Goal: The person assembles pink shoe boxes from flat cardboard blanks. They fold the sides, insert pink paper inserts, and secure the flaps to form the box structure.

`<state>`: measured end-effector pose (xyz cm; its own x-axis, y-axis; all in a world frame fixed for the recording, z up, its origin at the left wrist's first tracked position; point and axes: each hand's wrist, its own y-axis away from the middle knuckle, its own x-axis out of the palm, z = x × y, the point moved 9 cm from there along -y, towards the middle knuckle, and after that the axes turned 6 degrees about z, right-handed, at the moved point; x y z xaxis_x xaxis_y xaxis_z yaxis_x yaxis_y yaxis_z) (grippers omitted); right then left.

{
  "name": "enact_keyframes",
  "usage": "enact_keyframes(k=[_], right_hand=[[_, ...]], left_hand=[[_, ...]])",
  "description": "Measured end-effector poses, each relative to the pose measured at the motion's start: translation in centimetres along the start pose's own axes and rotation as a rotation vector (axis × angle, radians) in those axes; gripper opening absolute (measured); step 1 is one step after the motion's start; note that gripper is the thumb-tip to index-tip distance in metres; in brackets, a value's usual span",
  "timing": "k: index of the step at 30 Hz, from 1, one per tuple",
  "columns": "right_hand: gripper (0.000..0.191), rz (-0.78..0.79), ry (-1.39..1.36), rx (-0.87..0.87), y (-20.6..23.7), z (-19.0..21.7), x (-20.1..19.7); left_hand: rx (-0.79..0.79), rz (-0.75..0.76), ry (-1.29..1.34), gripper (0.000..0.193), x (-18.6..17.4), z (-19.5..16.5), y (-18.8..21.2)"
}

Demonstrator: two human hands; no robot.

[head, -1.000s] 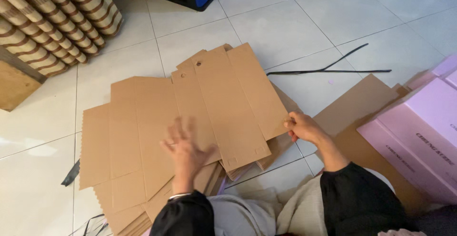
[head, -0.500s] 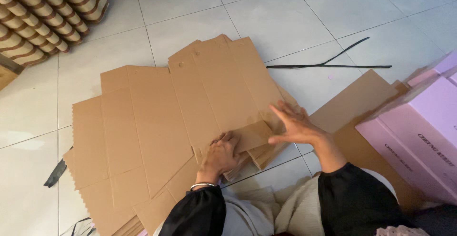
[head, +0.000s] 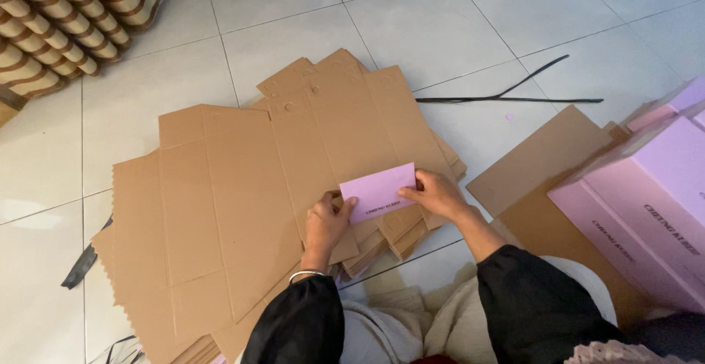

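A pile of flat brown cardboard box blanks (head: 220, 202) lies on the white tiled floor. At the pile's near edge one flap (head: 377, 190) is turned up and shows its pink inner side. My left hand (head: 325, 222) pinches the flap's lower left corner. My right hand (head: 437, 194) grips its right edge. Both arms wear black sleeves, and a thin bracelet sits on the left wrist.
Folded pink boxes (head: 646, 202) stand at the right on a brown cardboard sheet (head: 536, 158). Stacked striped paper cups (head: 66, 26) lie at the top left. Black plastic straps (head: 507, 96) lie on the tiles beyond the pile, and another strap (head: 84, 265) lies at the left.
Both hands have come together at the pile's near edge and folded a flap up, so its pink side now shows. The camera has moved closer.
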<state>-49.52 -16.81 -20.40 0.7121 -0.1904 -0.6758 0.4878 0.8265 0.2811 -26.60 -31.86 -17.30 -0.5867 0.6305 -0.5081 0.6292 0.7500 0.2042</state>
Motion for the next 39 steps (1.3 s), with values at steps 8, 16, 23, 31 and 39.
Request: enact_keyframes(k=[8,16,23,31,39], right_hand=[[0.044,-0.095,0.085,-0.011,0.0,-0.2,0.8],[0.045,-0.157,0.154,-0.027,0.1,0.0,0.9],[0.057,-0.351,0.392,-0.134,1.6,3.2,0.0],[0.045,-0.182,0.844,-0.503,5.1,6.7,8.3],[0.049,-0.112,0.855,-0.43,5.3,4.6,8.8]], left_hand=[[0.07,-0.181,-0.345,0.062,-0.3,-1.7,0.7],[-0.021,-0.091,-0.414,0.086,0.5,-1.4,0.8],[-0.049,-0.103,-0.453,0.086,0.5,-2.0,1.1],[-0.004,-0.134,-0.478,0.097,0.9,-2.9,1.3],[0.004,0.221,-0.823,0.115,0.2,-0.6,8.2]])
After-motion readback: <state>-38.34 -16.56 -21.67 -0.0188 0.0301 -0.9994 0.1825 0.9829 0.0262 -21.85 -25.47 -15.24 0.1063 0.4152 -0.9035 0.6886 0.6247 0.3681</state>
